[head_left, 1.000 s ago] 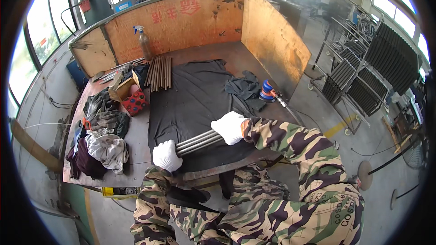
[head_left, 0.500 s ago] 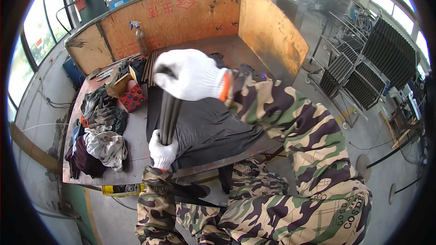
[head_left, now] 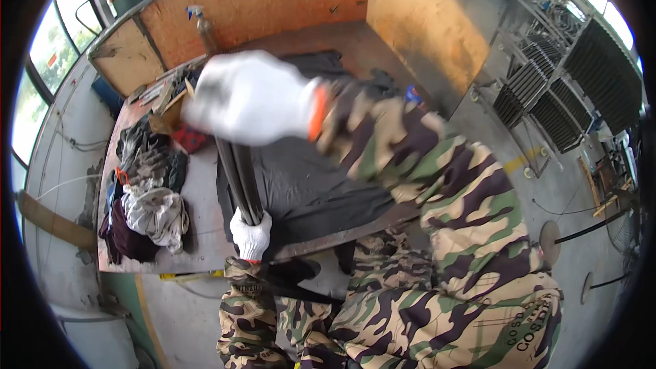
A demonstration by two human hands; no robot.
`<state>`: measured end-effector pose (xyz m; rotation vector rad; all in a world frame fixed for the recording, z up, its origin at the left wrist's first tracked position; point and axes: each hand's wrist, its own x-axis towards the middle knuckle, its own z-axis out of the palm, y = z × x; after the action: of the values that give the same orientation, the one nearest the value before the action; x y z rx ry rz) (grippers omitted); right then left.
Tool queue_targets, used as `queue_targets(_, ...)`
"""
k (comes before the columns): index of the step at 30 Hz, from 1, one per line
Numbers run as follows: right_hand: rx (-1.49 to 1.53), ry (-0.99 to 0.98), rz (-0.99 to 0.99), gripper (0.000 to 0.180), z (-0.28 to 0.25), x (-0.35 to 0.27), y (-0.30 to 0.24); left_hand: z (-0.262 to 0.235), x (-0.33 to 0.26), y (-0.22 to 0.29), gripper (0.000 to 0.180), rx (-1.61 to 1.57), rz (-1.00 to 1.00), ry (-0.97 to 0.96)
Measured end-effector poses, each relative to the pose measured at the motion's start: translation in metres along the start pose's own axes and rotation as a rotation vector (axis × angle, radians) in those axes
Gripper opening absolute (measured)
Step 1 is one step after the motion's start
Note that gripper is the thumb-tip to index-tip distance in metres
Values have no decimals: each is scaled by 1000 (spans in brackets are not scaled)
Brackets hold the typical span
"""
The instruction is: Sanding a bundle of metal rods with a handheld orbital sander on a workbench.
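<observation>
My left hand (head_left: pixel 250 236), in a white knit glove, is closed around the lower end of several dark slim rods (head_left: pixel 239 181). The rods stand tilted, their tops leaning to the left and away from me. Across their upper end lies my right hand (head_left: pixel 249 99), in a white glove with an orange cuff. Motion smears its fingers, so I cannot tell whether they grip the rods or only pass over them. Under the rods, a black cloth (head_left: pixel 307 184) covers the middle of the worktable (head_left: pixel 208 232).
A heap of rags (head_left: pixel 154 191) lies on the table's left side, near a red patterned box (head_left: pixel 188 138). A spray bottle (head_left: pixel 205 31) stands by the wooden back panel (head_left: pixel 287 7). On the right, a wheeled rack (head_left: pixel 547 89) holds dark frames.
My right hand has swung left and a little nearer to me, blurring more. The rods now lean further left. My left hand keeps its hold on the lower end. The whole view has shifted slightly.
</observation>
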<state>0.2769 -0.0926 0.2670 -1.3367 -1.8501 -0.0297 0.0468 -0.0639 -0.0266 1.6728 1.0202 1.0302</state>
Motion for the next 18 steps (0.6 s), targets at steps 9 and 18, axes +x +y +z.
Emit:
queue_targets(9, -352, -94, 768, 63, -72, -111, 277, -59, -17, 61, 25, -79, -132, -17)
queue_targets(18, -653, -248, 731, 44, -45, -193, 349, -54, -67, 94, 27, -18, -400, -231)
